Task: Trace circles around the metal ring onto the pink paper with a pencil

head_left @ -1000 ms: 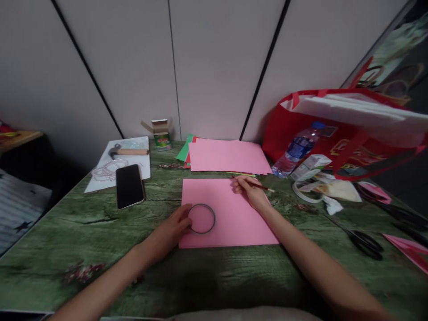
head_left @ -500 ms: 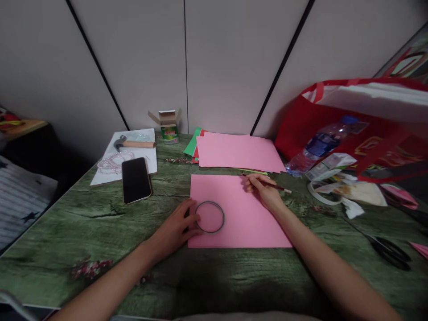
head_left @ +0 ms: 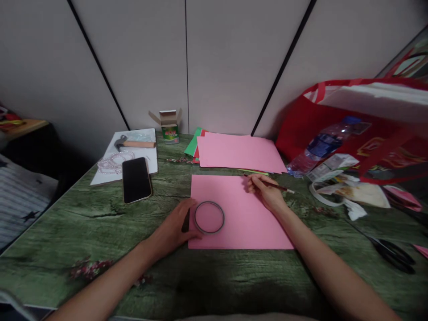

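Left hand spread wider; ring still flat

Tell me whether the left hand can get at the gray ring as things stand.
Likely yes: the left hand is spread open at the gray ring's left side, and nothing lies over the ring. The right hand, gripping a pencil, is well clear.

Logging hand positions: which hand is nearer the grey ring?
Left. The left hand is just left of the grey ring; the right hand, with a pencil, is farther off, forward and right.
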Demonstrator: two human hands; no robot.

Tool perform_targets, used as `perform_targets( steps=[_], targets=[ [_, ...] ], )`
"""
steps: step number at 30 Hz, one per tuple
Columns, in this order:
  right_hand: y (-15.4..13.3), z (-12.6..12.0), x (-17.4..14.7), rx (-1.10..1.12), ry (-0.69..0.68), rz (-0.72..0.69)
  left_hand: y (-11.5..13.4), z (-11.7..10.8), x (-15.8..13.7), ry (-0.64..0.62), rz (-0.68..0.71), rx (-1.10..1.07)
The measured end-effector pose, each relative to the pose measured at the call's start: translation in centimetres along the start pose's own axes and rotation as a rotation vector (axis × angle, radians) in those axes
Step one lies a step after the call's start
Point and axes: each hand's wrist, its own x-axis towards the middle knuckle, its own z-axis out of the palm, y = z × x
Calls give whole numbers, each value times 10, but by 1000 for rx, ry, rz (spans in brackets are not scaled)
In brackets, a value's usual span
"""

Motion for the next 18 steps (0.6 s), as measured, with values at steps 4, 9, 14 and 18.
perform_targets(
  steps=[4,9,14,18],
  targets=[
    [1,0,0,-16,-5,2,3,-1,0,-15,118,48],
    [1,-1,0,-25,8,-3,3,2,0,21,170,95],
    [-1,1,-1,-1,1,-4,0,3,0,20,196,90],
    [0,0,-1,-7,13,-4,-2,2,-1,9,192,90]
  ],
)
